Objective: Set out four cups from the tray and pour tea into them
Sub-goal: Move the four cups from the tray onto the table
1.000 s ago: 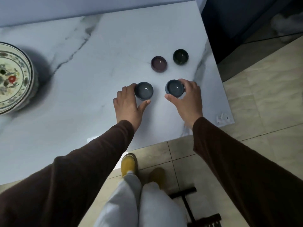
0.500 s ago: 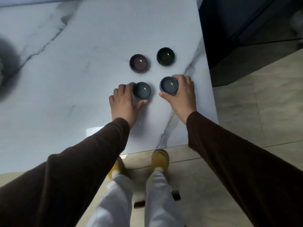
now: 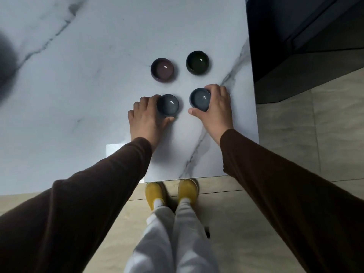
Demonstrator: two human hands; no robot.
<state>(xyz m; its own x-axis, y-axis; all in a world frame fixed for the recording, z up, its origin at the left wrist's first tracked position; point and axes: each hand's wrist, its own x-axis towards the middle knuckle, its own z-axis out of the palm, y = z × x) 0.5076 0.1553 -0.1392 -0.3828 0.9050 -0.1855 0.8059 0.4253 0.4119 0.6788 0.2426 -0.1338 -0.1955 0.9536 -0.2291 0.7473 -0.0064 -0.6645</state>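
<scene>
Four small round cups stand in a square on the white marble table [image 3: 82,91]. The purple cup [image 3: 162,69] is at the back left and the dark green cup [image 3: 197,63] at the back right. My left hand [image 3: 146,120] wraps its fingers and thumb around the left blue-grey cup [image 3: 169,105]. My right hand [image 3: 215,110] grips the right blue-grey cup [image 3: 200,99] from its right side. Both front cups rest upright on the table. No teapot or tray is in view.
The table's right edge [image 3: 253,95] runs close beside the cups, with dark furniture [image 3: 299,36] beyond it. The near edge lies just above my yellow slippers [image 3: 171,192] on the tiled floor. A dark shadow [image 3: 6,62] sits at the far left.
The view has swung right and down, so the patterned bowl at the left has left the frame. Both hands stay on the two front cups, which have barely shifted.
</scene>
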